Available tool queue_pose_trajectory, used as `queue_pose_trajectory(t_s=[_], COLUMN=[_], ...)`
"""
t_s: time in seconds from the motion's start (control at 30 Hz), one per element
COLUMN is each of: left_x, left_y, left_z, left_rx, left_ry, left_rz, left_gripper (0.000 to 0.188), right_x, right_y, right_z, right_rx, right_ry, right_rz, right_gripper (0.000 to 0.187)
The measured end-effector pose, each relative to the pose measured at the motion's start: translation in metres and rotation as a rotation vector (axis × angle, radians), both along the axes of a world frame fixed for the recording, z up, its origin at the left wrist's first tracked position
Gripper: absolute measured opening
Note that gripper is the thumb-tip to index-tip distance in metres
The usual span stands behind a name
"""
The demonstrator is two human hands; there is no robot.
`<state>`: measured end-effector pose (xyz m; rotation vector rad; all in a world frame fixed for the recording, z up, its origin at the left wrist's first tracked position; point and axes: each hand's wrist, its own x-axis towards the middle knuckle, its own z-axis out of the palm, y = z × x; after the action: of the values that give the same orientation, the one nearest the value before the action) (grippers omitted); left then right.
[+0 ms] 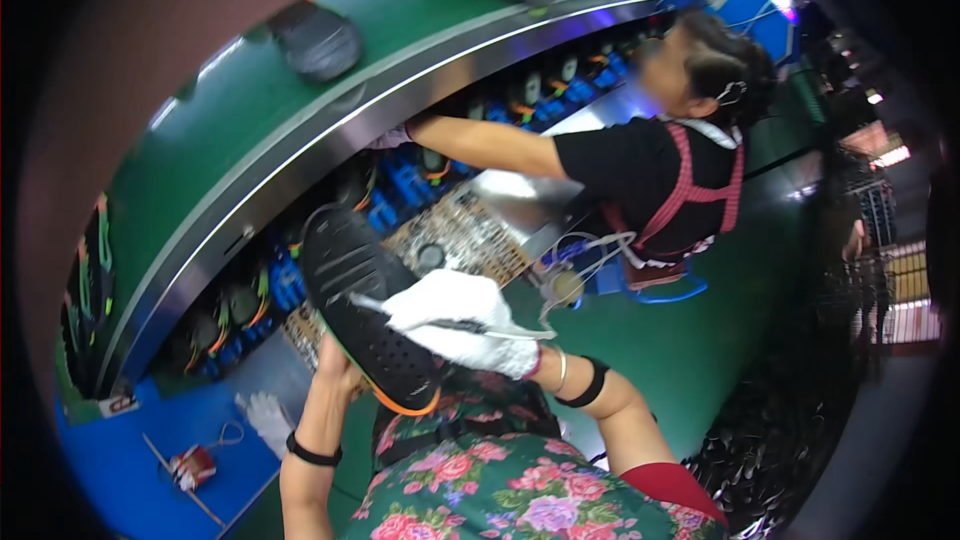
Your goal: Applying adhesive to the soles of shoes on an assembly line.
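Observation:
My bare left hand (335, 368) grips a black shoe sole (345, 275) by its left edge, fingers mostly hidden beneath it. The sole is tilted, with slots in its upper part, small holes lower down and an orange rim at the lower end. Over its middle, my right hand (455, 320) in a white glove is closed round a slim pen-like tool (366, 302). The tool's tip points at the sole's surface; whether it touches I cannot tell. A thin pale cord seems to run from near its rear end.
A green conveyor belt (225, 120) curves across the far side, carrying dark soles (318, 38). Below it stand several blue racks (288, 285) with shoe parts. A co-worker (640, 175) reaches toward the belt. A white glove (268, 422) lies on the blue table (110, 460) at left.

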<state>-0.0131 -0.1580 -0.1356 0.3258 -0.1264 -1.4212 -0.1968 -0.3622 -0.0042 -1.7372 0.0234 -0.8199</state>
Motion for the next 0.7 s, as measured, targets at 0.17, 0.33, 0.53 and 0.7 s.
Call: queue_pose_trajectory(t_s=[0.17,0.33,0.53,0.7], left_x=[-0.016,-0.024,-0.037,-0.061], left_y=[-0.016,-0.019,-0.006,-0.028], left_z=[0.037,0.054,0.053,0.054], left_rx=[0.429,0.476,-0.027,0.063], left_ry=[-0.424,0.315,0.109,0.124], left_rz=[-0.054,0.315,0.173,0.15], left_gripper=[0.056,0.061,0.087,0.095], right_x=[-0.002,-0.012,-0.016,-0.014], right_y=[-0.003,0.012,0.016,0.006], right_z=[0.007,0.01,0.031,0.045], right_rx=[-0.226,-0.309,-0.234,-0.43], right_ry=[0.037,-0.005,-0.082,0.013], right_rz=[0.036,-0.043,-0.161,-0.23], right_gripper=[0.024,0.025,0.032,0.033])
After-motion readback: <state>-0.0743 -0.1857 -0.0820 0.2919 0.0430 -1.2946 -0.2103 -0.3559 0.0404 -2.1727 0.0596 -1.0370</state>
